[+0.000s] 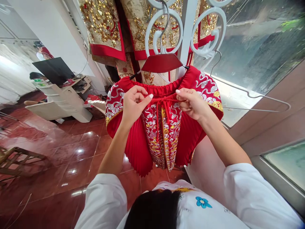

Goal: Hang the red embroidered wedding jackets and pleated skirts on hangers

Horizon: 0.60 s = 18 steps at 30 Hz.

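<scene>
While the red skirt (152, 136) hangs from a hanger (162, 62) in front of the wearer, approx. at chest ht., both hands work at its waist. Skirt: pleated red sides, silver + gold embroidery on front panel and upper sides, gathered waistband. Red cord (164, 99) tied in a bow at ctr. front, ends hanging down over the panel.

L hand (134, 106): thumb + fingers pinching skirt at waist, L of bow. R hand (192, 103): same, pinching waist R of bow, fingers curled under. Can't tell if cord, cloth or both btwn fingertips. Hands apart, bow btwn them.

Hanger = dark red middle, metal hook, up against white metal scrollwork (186, 38). Behind: gold sequin clothes (102, 22) w/ red hems. To R, bare wire hanger (269, 97) nr window (259, 38). Far L bkgd: monitor (54, 70) on desk (52, 98); wooden stool (21, 159) closer, partly cut off. Floor (78, 152) = shiny red tile.
</scene>
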Tool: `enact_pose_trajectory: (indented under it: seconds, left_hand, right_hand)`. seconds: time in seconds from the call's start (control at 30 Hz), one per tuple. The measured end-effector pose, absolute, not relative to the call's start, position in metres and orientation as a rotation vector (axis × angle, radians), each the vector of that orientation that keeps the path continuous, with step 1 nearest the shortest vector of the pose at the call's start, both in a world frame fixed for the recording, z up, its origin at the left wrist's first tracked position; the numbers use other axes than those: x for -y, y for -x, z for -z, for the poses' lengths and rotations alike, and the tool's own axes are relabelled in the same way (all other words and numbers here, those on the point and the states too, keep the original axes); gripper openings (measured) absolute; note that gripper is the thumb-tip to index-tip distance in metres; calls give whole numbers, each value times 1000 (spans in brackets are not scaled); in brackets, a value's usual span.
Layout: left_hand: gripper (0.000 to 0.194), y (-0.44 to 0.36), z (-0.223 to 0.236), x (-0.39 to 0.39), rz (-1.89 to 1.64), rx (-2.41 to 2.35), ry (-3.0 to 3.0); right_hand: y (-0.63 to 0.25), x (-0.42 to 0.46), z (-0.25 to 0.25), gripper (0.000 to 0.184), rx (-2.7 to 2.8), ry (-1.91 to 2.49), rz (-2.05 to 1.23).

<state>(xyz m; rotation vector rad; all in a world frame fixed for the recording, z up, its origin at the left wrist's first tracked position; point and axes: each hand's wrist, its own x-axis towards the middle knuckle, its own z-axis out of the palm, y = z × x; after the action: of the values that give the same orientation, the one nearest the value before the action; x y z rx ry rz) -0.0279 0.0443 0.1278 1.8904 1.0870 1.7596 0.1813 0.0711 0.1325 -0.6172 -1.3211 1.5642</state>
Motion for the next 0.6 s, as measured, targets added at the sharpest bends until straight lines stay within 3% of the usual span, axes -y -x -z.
enact_pose_trajectory:
  seconds: [0.13, 0.37, 0.5, 0.6]
  left_hand:
    - [21, 36, -137, -44, -1746, -1183, -1979]
    - [16, 47, -128, -47, -1642, -1249, -2049]
    - [22, 65, -144, -37, -1885, -1353, -2117]
    - [33, 89, -164, -41, -1784, -1411, -2243]
  right_hand:
    - [-191, -78, -135, 41, 1423, 699, -1231]
    - [-200, -83, -131, 37, 1570, 755, -1099]
    - [-218, -73, -147, 21, 1722, 770, -425]
    - [-243, -88, -164, 36, 1840, 783, 153]
